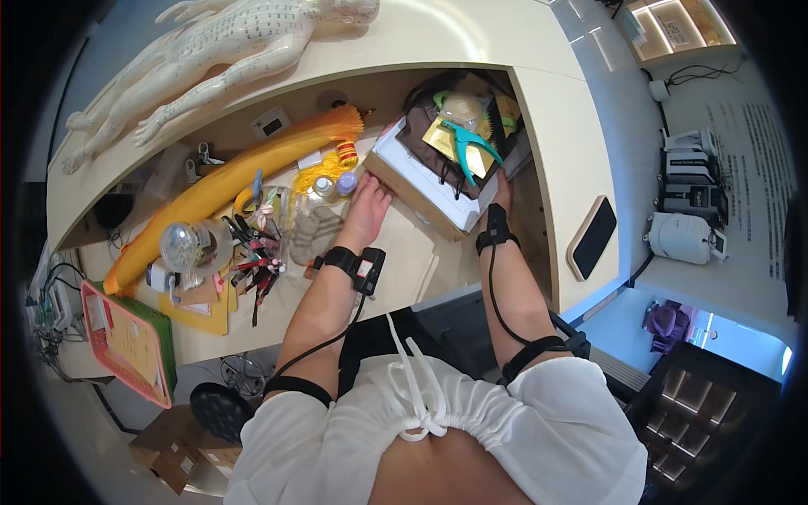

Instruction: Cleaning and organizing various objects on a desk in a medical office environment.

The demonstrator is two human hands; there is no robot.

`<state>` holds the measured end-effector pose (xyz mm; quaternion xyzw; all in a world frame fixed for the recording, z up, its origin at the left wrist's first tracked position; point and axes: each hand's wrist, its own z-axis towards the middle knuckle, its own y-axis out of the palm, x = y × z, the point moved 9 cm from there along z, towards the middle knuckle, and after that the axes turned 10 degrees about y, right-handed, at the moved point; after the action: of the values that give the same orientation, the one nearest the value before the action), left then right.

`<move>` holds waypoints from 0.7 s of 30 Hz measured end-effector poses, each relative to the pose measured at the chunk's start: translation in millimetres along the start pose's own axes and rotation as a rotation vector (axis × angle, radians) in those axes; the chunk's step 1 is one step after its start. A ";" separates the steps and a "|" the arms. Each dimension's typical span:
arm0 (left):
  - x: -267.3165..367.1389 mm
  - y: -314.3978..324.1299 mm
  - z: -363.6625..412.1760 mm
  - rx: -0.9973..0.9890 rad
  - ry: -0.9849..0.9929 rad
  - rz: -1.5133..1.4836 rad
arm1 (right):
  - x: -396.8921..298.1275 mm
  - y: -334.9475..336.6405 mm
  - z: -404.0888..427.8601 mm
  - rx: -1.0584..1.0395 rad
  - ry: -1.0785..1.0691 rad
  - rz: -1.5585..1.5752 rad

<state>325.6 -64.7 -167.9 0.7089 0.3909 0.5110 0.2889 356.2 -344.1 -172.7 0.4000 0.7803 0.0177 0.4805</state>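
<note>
My left hand [368, 208] lies at the left corner of a cardboard box [420, 202], its fingertips against the side. At the box's right end is my right hand [502, 192], its fingers partly hidden behind the edge. White paper [435, 177] covers the box, and on it rest a dark drawstring pouch [424, 136], a gold packet [445, 140], a clear round container [464, 108] and a teal plier-like tool [468, 146]. Two small capped bottles [334, 185] stand beside my left hand, near yellow cord [328, 167]. Whether either hand grips the box, I cannot tell.
A long orange-yellow cloth bundle [240, 183] crosses the shelf. Pens [255, 252], a clear jar [183, 246] and a pink-rimmed basket [95, 353] are at left. Above, an acupuncture model [246, 50] lies on the counter [435, 31]; a phone [592, 238] lies at right.
</note>
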 end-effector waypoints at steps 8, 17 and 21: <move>-10.2 -4.9 -42.8 -0.106 -0.060 0.506 | 6.3 -0.3 33.1 0.091 -0.042 0.068; 37.0 47.6 -59.5 -0.283 -0.164 0.591 | 19.4 33.5 47.9 0.035 0.015 0.212; 84.1 83.3 -30.5 -0.236 -0.044 0.628 | 12.2 29.4 61.6 0.083 0.013 0.020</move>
<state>332.6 -36.9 -49.1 0.7673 0.0851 0.6014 0.2060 418.5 -338.3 -202.6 0.4273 0.7793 -0.0072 0.4584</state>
